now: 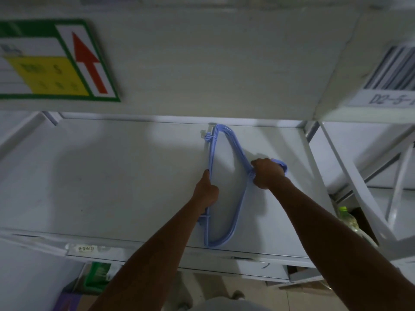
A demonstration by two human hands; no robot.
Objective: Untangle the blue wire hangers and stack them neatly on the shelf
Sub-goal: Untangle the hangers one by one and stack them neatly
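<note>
Our two bare forearms reach up from the bottom of the view and over the front edge of a white metal shelf (pixel 112 176), whose flat board runs back to a low rim. On that front edge sits a small blurred label (pixel 86 248). Above the shelf we see a broad white beam carrying a green-bordered sign (pixel 56 61) with a red arrow and a yellow panel; to the right a barcode label (pixel 393 70) is stuck on the neighbouring rack. Below the shelf we make out a green box (pixel 98 274) on the left, pale floor tiles (pixel 224 286) and, at the right, a clear bottle (pixel 347 217) with a green cap. The light is dim.

We hold the blue wire hangers (pixel 211 153) as one bundle lying on the board, right of its middle, reaching from near the back rim to the front edge. Our left hand (pixel 205 191) grips the straight bottom bars on the bundle's left side, thumb laid along them. Our right hand (pixel 267 173) is curled round the twisted necks, and the hooks (pixel 281 163) stick out just beyond it to the right.
</note>
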